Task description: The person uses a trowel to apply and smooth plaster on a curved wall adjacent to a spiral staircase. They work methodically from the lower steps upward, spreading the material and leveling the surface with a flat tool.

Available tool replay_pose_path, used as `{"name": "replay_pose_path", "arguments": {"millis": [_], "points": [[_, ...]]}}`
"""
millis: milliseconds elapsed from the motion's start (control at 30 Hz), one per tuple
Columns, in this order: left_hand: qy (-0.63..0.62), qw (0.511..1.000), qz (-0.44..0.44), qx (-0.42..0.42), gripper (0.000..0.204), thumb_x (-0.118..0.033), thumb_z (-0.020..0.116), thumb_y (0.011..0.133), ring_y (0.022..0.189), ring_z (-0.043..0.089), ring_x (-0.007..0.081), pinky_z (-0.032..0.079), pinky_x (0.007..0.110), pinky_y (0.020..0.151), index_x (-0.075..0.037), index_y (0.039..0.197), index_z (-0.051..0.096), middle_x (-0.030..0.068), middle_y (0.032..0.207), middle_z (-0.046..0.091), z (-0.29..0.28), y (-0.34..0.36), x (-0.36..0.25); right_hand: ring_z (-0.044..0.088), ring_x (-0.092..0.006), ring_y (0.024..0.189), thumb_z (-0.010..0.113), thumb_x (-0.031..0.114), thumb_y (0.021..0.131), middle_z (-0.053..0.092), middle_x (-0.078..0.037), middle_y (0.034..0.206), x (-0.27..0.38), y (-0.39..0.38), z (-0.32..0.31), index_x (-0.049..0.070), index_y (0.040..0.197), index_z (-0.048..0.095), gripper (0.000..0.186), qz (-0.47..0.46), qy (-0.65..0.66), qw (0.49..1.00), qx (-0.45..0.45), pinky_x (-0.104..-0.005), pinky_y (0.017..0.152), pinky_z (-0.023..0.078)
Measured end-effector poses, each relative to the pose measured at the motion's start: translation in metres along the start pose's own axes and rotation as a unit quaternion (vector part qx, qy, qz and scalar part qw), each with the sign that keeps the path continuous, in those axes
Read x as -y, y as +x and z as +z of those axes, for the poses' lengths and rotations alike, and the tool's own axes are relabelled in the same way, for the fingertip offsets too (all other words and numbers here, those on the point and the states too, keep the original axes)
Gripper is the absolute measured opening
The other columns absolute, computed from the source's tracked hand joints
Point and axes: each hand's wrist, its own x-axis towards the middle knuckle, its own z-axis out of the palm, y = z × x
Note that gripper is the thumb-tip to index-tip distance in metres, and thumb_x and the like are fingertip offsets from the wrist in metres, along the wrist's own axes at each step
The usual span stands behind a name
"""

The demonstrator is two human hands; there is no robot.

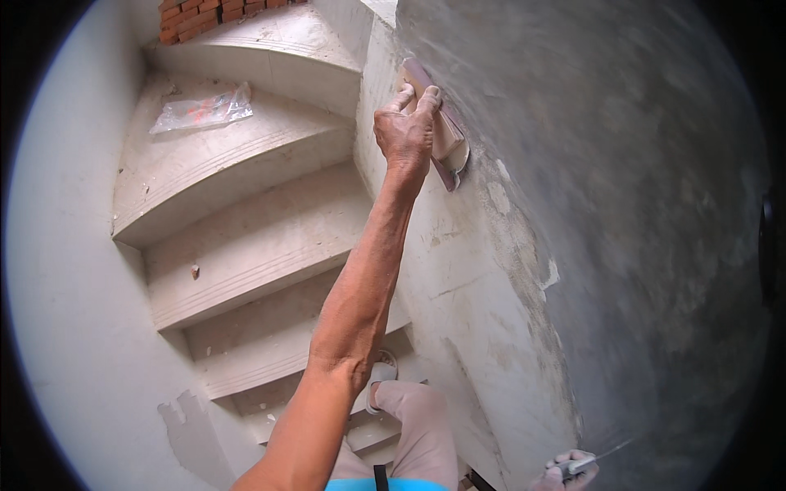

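My left hand (405,131) is raised up the wall, closed on a long sanding block or float (446,131) with a pale body and purplish edges, held against the skirting band (426,237) beside the dark grey mottled wall (639,204). At the lower right, my right hand (565,472), dusted white, grips a thin flat metal blade (606,448) by its handle, near the grey wall. A rough, patchy pale seam (516,229) runs down between the band and the grey surface.
Curved pale stairs (246,221) climb at the left, holding a crumpled clear plastic bag (201,110), stacked red bricks (209,16) at the top and small debris. A pale curved wall (74,262) bounds them. My leg (417,417) and shoe stand on the lower steps.
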Motion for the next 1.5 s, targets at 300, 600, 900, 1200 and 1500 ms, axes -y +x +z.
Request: {"name": "replay_pose_path", "arguments": {"millis": [300,600,900,1200,1500], "points": [[0.129,0.992,-0.005,0.001,0.060,-0.033,0.073,0.087,0.073,0.059,0.0189,0.048,0.034,0.067,0.008,0.129,0.060,0.0137,0.079,0.062,0.024,-0.075,0.001,0.051,-0.0181,0.050,0.064,0.031,0.097,0.056,-0.013,0.069,-0.022,0.052,-0.016,-0.004,0.092,0.054,0.036,-0.280,-0.032,0.959,0.002,-0.0278,0.040,0.042],[-0.036,0.999,0.037,0.015,0.046,-0.032,0.070,0.089,0.075,0.061,0.0126,0.050,0.031,0.066,0.012,0.102,0.070,0.0111,0.080,0.070,-0.011,0.073,0.029,0.052,-0.0220,0.044,0.063,0.044,0.095,0.056,-0.011,0.056,-0.032,0.058,-0.019,-0.002,0.085,0.060,0.047,-0.337,0.015,0.939,0.061,-0.0333,0.040,0.044],[0.059,0.998,-0.006,-0.025,0.058,-0.028,0.073,0.086,0.094,0.068,0.0204,0.052,0.030,0.085,0.012,0.127,0.060,0.0234,0.107,0.070,0.008,0.061,0.029,0.051,-0.0233,0.041,0.056,0.033,0.095,0.058,-0.013,0.058,-0.032,0.061,-0.015,-0.003,0.095,0.054,0.035,-0.342,0.009,0.940,0.014,-0.0343,0.038,0.043],[0.040,0.999,-0.002,0.025,0.067,-0.020,0.072,0.090,0.112,0.063,0.0251,0.052,0.029,0.092,0.024,0.131,0.045,0.0310,0.128,0.060,-0.008,0.073,0.054,0.051,-0.0216,0.042,0.053,0.049,0.099,0.055,-0.009,0.053,-0.029,0.062,-0.019,0.002,0.072,0.052,0.054,-0.342,-0.075,0.937,-0.010,-0.0320,0.041,0.042],[0.025,0.995,0.093,-0.040,0.058,-0.032,0.072,0.086,0.096,0.070,0.0260,0.054,0.033,0.084,0.012,0.122,0.061,0.0280,0.108,0.070,0.003,0.099,0.011,0.051,-0.0220,0.041,0.051,0.048,0.100,0.055,-0.009,0.052,-0.038,0.060,-0.013,0.001,0.074,0.054,0.053,-0.361,-0.037,0.931,-0.023,-0.0327,0.037,0.041]]}}
